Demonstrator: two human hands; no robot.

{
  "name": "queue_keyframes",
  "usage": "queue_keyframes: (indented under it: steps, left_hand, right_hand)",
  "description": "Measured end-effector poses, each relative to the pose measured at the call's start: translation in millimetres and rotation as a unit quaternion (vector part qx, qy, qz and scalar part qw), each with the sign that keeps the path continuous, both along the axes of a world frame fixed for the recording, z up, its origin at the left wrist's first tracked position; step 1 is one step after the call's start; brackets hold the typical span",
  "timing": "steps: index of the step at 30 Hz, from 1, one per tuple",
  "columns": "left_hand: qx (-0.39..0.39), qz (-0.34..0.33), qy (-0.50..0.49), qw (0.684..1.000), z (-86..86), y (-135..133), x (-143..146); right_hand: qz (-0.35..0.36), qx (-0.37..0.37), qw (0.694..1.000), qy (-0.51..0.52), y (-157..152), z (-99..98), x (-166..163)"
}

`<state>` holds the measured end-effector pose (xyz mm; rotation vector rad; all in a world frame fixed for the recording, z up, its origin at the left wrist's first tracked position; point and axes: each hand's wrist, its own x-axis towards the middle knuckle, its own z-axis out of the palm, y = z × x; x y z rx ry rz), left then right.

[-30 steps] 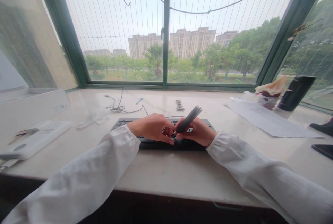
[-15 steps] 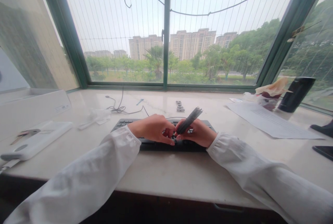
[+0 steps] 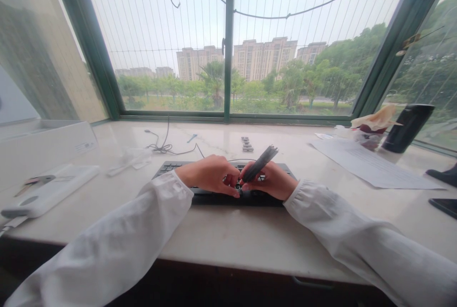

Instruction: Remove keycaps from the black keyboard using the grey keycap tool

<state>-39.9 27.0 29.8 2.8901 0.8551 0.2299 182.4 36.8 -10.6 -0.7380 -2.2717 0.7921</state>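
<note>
A black keyboard (image 3: 214,198) lies on the pale counter with both hands over its middle. My right hand (image 3: 273,181) is closed round a dark brush (image 3: 260,165), tilted with its frayed bristle end up and to the right. The brush's lower end points down at the keys between my hands. My left hand (image 3: 210,175) is bent over the keyboard beside that end, fingers curled and thumb close to them; what they hold, if anything, is hidden. Behind the keyboard, several small dark keycaps (image 3: 246,144) lie in a short column.
A coiled black cable (image 3: 162,147), a small blue tool (image 3: 192,138) and clear plastic wrapping (image 3: 130,162) lie at the back left. Keys (image 3: 35,182) rest on a white box (image 3: 67,181) at left. At right are a paper sheet (image 3: 367,162), a black cylinder (image 3: 407,128) and a phone (image 3: 444,207).
Hardly anything differs. Both hands stay over the middle of the keyboard, and the brush keeps its tilt in my right hand. The whole view has shifted very slightly.
</note>
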Motion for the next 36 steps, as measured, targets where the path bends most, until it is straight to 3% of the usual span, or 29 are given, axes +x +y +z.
queue_keyframes:
  steps: [10,17,32,36]
  left_hand:
    - [-0.034,0.009,0.006,0.999,0.6,1.0,0.6]
    - [-0.029,0.013,0.006,0.999,3.8,-1.6,-0.3]
    - [-0.037,-0.005,-0.003,0.999,5.6,0.0,-2.8]
    - [-0.049,-0.004,0.001,0.999,6.7,-0.9,-2.1]
  right_hand:
    - [0.009,0.003,1.000,0.000,-1.9,1.6,-0.7]
    - [0.052,-0.033,0.998,0.022,-3.8,4.1,-1.1]
    - [0.040,0.004,0.999,0.024,-7.9,3.6,-0.1]
    - [0.024,0.051,0.998,0.009,-8.5,4.2,-1.6]
